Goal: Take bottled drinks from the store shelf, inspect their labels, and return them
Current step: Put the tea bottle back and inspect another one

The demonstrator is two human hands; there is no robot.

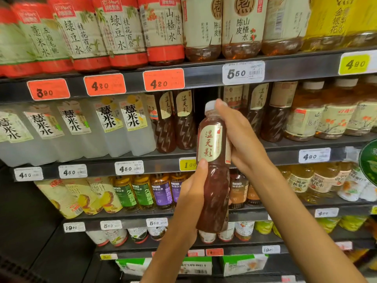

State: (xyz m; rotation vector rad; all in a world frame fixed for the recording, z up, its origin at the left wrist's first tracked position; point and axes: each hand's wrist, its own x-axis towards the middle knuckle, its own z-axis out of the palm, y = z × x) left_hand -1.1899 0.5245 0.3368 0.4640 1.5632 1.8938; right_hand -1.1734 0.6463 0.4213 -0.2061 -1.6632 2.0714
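Store shelf, dark tiers with price tags on front edges. Red-banded bottles stand at 11 o'clock; clear bottles at 9; dark bottles centre.

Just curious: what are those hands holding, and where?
A dark bottle: the left hand grips its lower body, the right hand its upper part.

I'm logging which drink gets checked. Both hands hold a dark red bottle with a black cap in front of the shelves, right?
Not quite. The head view shows both hands, left and right, holding the dark red bottle in front of the shelves, but its cap is white, not black.
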